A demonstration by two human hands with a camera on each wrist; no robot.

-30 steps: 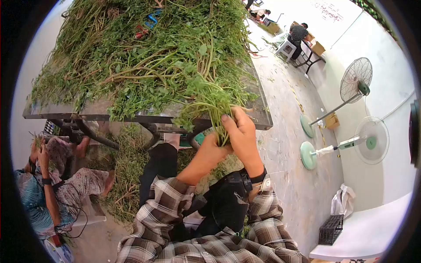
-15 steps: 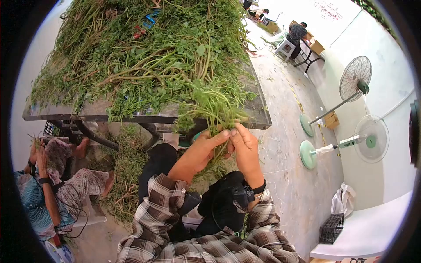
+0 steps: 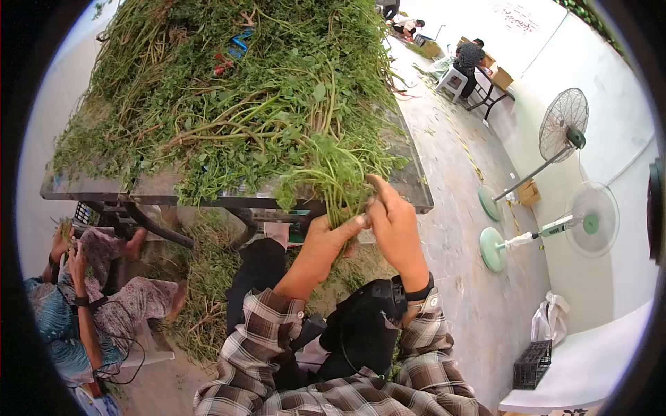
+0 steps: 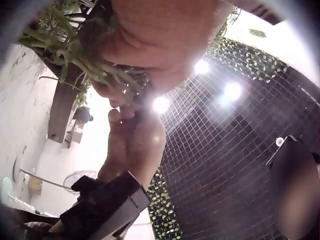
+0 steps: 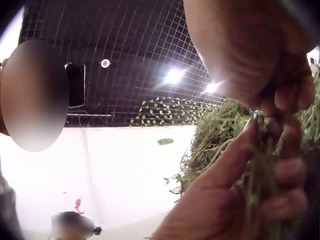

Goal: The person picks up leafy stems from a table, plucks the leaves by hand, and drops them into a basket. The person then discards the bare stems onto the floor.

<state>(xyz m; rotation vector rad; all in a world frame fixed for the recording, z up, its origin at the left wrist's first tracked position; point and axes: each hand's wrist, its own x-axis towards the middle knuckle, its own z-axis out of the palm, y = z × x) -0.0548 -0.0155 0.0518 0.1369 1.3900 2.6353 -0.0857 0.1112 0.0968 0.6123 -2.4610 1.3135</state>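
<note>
A bunch of leafy green stems (image 3: 338,184) stands upright at the front edge of the table. My left hand (image 3: 320,244) grips its lower part, thumb laid across the stems. From the right side, my right hand (image 3: 398,225) pinches at the same bunch with bent fingers, its fingertips close to the left thumb. The right wrist view has the curled fingers of the right hand (image 5: 280,75) just above the left thumb (image 5: 225,160). In the left wrist view, stems (image 4: 85,57) stick out past the left hand (image 4: 155,40).
A big heap of greens (image 3: 243,104) covers the dark table (image 3: 159,184). More cut greens (image 3: 208,291) lie on the floor below. A seated person (image 3: 76,305) works at the left. Two fans (image 3: 563,128) and a black crate (image 3: 533,364) stand at the right.
The hands came together low on the bunch, then the right hand drew slightly right and raised its index finger. The left hand still grips the stems.
</note>
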